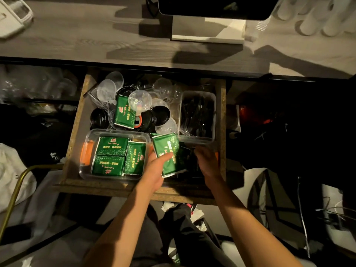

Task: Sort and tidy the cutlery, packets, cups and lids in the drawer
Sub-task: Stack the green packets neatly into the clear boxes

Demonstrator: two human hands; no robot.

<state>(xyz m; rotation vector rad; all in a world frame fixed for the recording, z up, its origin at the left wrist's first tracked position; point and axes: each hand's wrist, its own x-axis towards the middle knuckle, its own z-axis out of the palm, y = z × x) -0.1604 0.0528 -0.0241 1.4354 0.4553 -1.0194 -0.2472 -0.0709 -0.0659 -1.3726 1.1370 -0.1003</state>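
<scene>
Here, a brown wooden drawer (77,120) is pulled out from under a grey wood-look worktop (96,45). The person's left hand (157,170) holds a flat green paper packet with gold writing (167,153); the thumb lies across the front of it and the fingers are hidden behind it. This packet is lifted and tilted at the front of the drawer, just right of a clear plastic box with an orange clip (84,170). Three more green packets (111,157) lie flat inside that box. The right hand (209,160) is blurred; its fingers look loosely bent, and it is hard to tell if they hold anything. Further back lies a messy pile of round black lids (160,115) and clear plastic cups (107,90), with one more green packet (124,112) resting on top. A second clear plastic tub (197,94) at the back right holds dark cutlery (196,114).
</scene>
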